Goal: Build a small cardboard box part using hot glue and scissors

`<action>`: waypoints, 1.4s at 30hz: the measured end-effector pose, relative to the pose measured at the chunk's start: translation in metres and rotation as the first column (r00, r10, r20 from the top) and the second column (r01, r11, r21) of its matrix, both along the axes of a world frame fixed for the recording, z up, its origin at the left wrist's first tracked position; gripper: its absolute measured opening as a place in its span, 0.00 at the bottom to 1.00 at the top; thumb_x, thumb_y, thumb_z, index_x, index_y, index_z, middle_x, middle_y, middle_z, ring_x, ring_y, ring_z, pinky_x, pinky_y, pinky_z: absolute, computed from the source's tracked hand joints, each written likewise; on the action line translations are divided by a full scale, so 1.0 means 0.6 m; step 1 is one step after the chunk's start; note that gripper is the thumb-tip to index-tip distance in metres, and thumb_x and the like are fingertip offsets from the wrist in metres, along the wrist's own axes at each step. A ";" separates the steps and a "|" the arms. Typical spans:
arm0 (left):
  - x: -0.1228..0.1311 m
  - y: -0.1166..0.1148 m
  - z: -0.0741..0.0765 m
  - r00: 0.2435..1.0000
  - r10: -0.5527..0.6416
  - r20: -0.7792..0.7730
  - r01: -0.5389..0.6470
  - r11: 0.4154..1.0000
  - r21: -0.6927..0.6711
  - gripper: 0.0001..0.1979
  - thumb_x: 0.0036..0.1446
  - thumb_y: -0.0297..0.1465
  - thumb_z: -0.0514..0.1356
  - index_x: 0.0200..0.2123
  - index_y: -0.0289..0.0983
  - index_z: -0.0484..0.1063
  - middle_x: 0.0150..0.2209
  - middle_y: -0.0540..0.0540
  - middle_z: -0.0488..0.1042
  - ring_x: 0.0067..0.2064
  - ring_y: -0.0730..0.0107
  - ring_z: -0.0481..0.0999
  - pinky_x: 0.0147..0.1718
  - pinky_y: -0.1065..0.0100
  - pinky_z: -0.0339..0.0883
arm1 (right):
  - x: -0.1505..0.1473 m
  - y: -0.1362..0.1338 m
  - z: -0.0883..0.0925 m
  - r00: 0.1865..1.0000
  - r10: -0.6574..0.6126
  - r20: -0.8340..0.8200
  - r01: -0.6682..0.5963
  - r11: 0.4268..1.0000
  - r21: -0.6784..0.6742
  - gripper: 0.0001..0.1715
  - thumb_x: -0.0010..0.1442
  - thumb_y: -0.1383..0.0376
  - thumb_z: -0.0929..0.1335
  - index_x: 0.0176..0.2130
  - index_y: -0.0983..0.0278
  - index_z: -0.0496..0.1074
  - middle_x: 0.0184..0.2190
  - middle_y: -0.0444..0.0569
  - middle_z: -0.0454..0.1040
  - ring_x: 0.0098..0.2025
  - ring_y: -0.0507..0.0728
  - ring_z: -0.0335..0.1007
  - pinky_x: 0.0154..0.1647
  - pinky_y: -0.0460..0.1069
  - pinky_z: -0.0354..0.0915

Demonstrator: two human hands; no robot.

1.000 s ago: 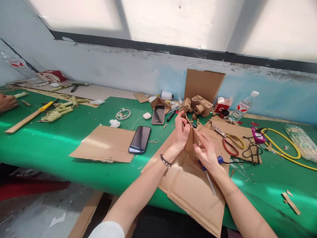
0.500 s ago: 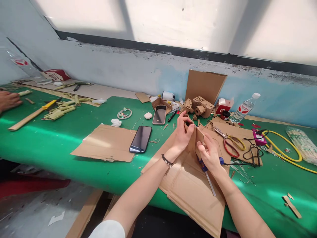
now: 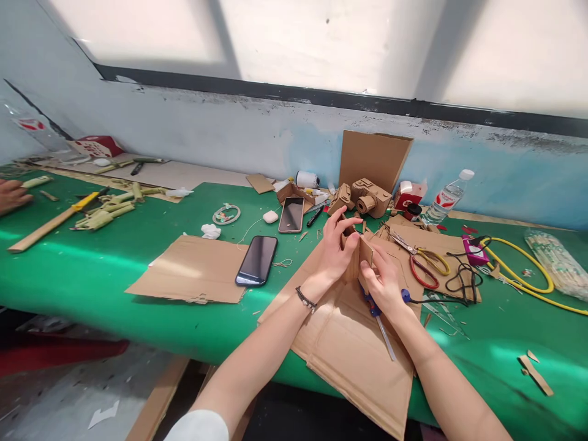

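Observation:
Both my hands hold a small folded cardboard piece point(image 3: 359, 257) above a large cardboard sheet point(image 3: 353, 343) that overhangs the front of the green table point(image 3: 92, 263). My left hand point(image 3: 335, 245) grips the piece from the left, fingers curled over its top edge. My right hand point(image 3: 386, 282) pinches its right side, fingers closed on the flap. A blue-handled glue gun point(image 3: 381, 318) lies on the sheet just under my right hand. A cardboard camera model point(image 3: 370, 197) stands behind the hands.
Two phones point(image 3: 257, 260) point(image 3: 292, 214) and a flat cardboard sheet point(image 3: 193, 269) lie to the left. Scissors point(image 3: 425, 260), black cable, a yellow hose point(image 3: 523, 269) and a water bottle point(image 3: 445, 199) sit on the right. Another person's hand point(image 3: 11, 196) and bamboo strips point(image 3: 110, 205) are far left.
My hands have stayed on the cardboard piece, with the fingers shifting slightly on it. The view has drifted a little; nothing else moved.

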State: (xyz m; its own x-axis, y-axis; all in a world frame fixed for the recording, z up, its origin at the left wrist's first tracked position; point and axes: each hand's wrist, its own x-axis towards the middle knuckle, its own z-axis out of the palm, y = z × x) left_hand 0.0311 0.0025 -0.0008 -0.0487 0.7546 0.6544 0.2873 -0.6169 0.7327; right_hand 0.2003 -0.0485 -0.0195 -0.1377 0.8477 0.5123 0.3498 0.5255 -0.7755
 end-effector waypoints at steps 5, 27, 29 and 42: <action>-0.004 0.007 -0.005 0.998 0.056 -0.021 -0.056 0.998 -0.001 0.16 0.79 0.46 0.58 0.57 0.46 0.80 0.77 0.40 0.68 0.80 0.47 0.67 0.80 0.42 0.61 | -0.005 -0.002 -0.001 1.000 0.010 0.024 -0.010 1.000 -0.003 0.30 0.78 0.52 0.69 0.73 0.53 0.78 0.69 0.57 0.79 0.64 0.67 0.83 0.43 0.53 0.88; -0.043 -0.013 -0.023 0.981 0.111 -0.158 -0.088 0.985 0.150 0.13 0.59 0.30 0.64 0.47 0.44 0.78 0.69 0.38 0.73 0.73 0.46 0.72 0.76 0.40 0.65 | 0.128 -0.059 0.017 0.326 -0.002 0.945 -0.043 0.999 0.017 0.32 0.68 0.75 0.69 0.67 0.60 0.81 0.52 0.60 0.86 0.54 0.69 0.85 0.57 0.59 0.76; -0.046 -0.013 -0.024 0.977 0.120 -0.176 -0.097 0.986 0.137 0.12 0.60 0.31 0.64 0.48 0.44 0.79 0.68 0.38 0.73 0.72 0.46 0.72 0.76 0.41 0.65 | 0.117 -0.051 0.018 0.280 -0.021 0.960 0.002 1.000 0.021 0.26 0.67 0.75 0.70 0.60 0.62 0.82 0.48 0.60 0.84 0.49 0.67 0.84 0.48 0.55 0.74; -0.032 -0.019 -0.033 0.933 0.201 -0.300 -0.178 0.979 0.103 0.12 0.70 0.40 0.64 0.53 0.44 0.75 0.72 0.36 0.67 0.77 0.45 0.65 0.77 0.40 0.63 | 0.126 -0.109 0.039 0.997 -0.064 -0.042 0.057 0.988 -0.144 0.22 0.75 0.44 0.71 0.53 0.59 0.75 0.35 0.45 0.78 0.31 0.58 0.73 0.36 0.53 0.72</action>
